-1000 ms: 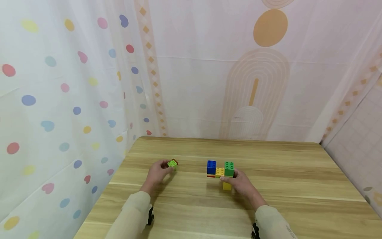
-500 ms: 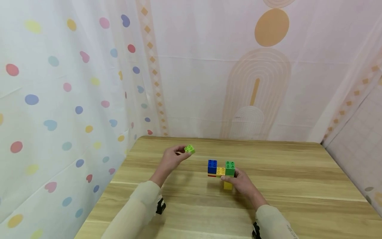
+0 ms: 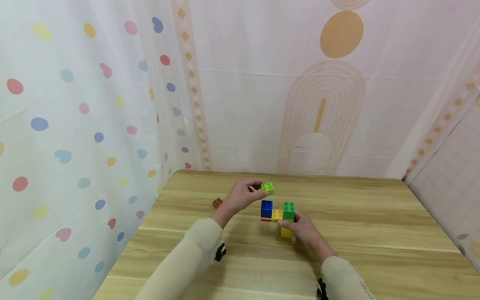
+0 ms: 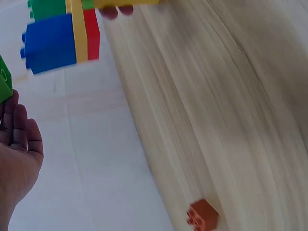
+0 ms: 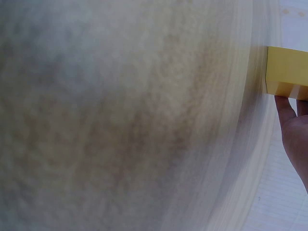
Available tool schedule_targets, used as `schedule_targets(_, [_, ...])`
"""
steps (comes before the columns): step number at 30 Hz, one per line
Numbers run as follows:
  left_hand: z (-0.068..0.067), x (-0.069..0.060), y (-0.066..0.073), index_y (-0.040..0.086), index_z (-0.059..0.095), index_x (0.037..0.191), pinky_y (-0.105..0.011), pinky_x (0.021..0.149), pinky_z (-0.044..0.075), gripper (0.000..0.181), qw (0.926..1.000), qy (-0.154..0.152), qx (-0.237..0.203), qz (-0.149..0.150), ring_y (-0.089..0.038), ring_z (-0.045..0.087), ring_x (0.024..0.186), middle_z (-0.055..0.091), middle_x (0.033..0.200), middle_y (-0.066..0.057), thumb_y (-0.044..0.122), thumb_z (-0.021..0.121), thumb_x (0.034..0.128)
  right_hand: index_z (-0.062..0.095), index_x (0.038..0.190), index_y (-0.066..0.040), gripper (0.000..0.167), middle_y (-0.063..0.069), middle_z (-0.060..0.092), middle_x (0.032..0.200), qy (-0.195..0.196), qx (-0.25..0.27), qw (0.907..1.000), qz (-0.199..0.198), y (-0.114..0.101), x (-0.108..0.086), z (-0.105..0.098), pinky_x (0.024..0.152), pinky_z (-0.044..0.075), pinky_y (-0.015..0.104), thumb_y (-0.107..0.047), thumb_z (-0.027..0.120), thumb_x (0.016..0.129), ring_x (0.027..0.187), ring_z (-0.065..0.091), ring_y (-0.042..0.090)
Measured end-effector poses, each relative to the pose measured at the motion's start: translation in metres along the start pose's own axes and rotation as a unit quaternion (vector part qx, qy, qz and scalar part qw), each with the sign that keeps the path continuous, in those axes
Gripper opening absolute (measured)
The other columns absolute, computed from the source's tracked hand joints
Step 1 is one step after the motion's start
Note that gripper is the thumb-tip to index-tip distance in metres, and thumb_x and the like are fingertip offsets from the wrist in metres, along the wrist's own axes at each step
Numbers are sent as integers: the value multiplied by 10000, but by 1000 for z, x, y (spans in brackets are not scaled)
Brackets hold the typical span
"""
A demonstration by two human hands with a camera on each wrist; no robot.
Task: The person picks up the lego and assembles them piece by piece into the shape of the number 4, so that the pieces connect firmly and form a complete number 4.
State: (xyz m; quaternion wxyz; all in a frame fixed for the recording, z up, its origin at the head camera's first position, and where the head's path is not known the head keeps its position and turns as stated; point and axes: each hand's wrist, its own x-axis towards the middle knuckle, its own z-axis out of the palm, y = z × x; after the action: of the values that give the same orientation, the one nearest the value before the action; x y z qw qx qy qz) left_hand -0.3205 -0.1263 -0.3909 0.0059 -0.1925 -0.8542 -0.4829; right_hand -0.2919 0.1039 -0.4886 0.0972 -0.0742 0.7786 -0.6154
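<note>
My left hand (image 3: 245, 194) pinches a lime-green toy brick (image 3: 267, 188) between thumb and fingers, above and just behind the blue brick (image 3: 266, 208). That blue brick stands on the left end of a joined brick build. A yellow brick (image 3: 277, 214) sits in its middle and a green brick (image 3: 288, 211) on its right end. Lower down, another yellow brick (image 3: 286, 232) forms its base. My right hand (image 3: 305, 229) grips the build at its right side, thumb in front; its other fingers are mostly hidden. In the left wrist view, red and orange layers show under the blue brick (image 4: 50, 43).
A reddish-brown brick (image 3: 217, 203) lies alone on the wooden table (image 3: 348, 233), left of the build and beside my left wrist. Patterned curtains (image 3: 240, 104) hang behind the table and along its left side.
My left hand has lifted the lime-green brick off the left of the table and carried it right, towards the build. The brown brick is uncovered. My right hand stays put.
</note>
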Motion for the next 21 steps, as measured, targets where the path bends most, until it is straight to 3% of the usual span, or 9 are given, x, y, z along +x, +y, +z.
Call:
schedule_targets(4, [12, 5, 6, 121, 722, 1185, -330, 808, 496, 340, 9995, -257, 47, 150, -158, 562, 949, 647, 1033, 22, 309, 734, 902, 609, 1264, -32, 454, 64, 683, 1150, -90, 22, 9999, -71, 1, 1, -1, 949, 448, 410, -310, 723, 923, 1008, 602, 183])
schedule_targets(10, [25, 7, 13, 131, 719, 1189, -318, 789, 500, 350, 9979, -599, -12, 248, -157, 568, 941, 653, 1022, 46, 320, 741, 895, 594, 1299, -40, 466, 76, 670, 1199, -145, 67, 9997, -164, 2, 1, -1, 999, 428, 458, -290, 720, 927, 1080, 603, 199])
schedule_targets(21, [39, 8, 17, 152, 732, 1164, -312, 784, 481, 319, 9953, -904, 154, 305, -116, 569, 941, 658, 996, 94, 292, 763, 879, 543, 1379, -42, 526, 91, 645, 1253, -267, 45, 9990, -353, 1, -2, -2, 1027, 409, 488, -288, 702, 942, 1132, 583, 223])
